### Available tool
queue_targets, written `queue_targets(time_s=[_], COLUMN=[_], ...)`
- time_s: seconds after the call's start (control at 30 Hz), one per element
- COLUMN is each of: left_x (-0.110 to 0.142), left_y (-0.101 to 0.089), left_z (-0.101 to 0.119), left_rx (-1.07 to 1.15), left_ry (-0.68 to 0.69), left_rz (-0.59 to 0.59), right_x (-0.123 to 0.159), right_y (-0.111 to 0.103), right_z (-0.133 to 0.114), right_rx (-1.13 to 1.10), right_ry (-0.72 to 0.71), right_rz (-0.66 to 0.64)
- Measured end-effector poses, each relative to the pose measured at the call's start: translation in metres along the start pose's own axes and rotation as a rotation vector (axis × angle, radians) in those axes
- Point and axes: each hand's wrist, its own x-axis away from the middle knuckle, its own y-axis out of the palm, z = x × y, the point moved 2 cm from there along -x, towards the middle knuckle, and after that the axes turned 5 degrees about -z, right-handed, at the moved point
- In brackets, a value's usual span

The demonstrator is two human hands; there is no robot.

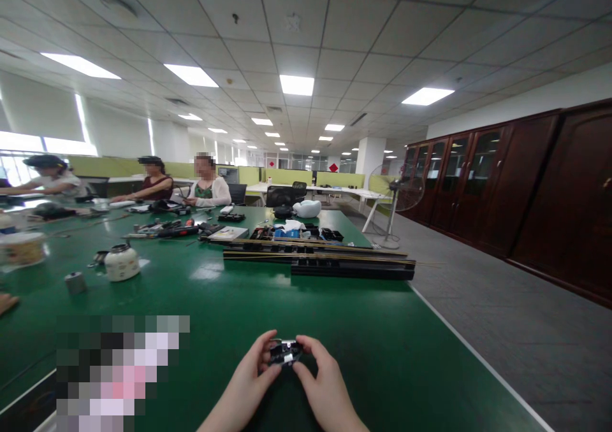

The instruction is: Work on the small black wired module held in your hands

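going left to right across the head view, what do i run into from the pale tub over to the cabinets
Pale tub, small grey cylinder, cream-coloured jar, left hand, small black part held between both hands, right hand, standing fan, dark wooden cabinets.

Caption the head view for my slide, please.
Left hand and right hand hold a small black part over a green tabletop, long black bars beyond.

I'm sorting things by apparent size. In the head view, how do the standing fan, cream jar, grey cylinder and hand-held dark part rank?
1. Standing fan
2. Cream jar
3. Dark part and grey cylinder: unsure, since the part is nearer the camera and partly covered.
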Motion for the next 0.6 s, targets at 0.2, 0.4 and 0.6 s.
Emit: queue_targets(time_s=[0.2,0.4,0.6], left_x=[0.0036,0.0007,0.0018], left_y=[0.0048,0.0053,0.0098], left_z=[0.0105,0.0069,0.0033], left_rx=[0.128,0.233,0.393], left_ry=[0.002,0.002,-0.012], left_rz=[-0.006,-0.043,-0.029], right_x=[0.0012,0.0013,0.0008], right_y=[-0.0009,-0.0015,-0.0011], right_z=[-0.0060,-0.0066,-0.0038], right_rx=[-0.012,-0.022,-0.018], right_ry=[-0.011,-0.041,-0.056], right_rz=[-0.032,-0.018,-0.004])
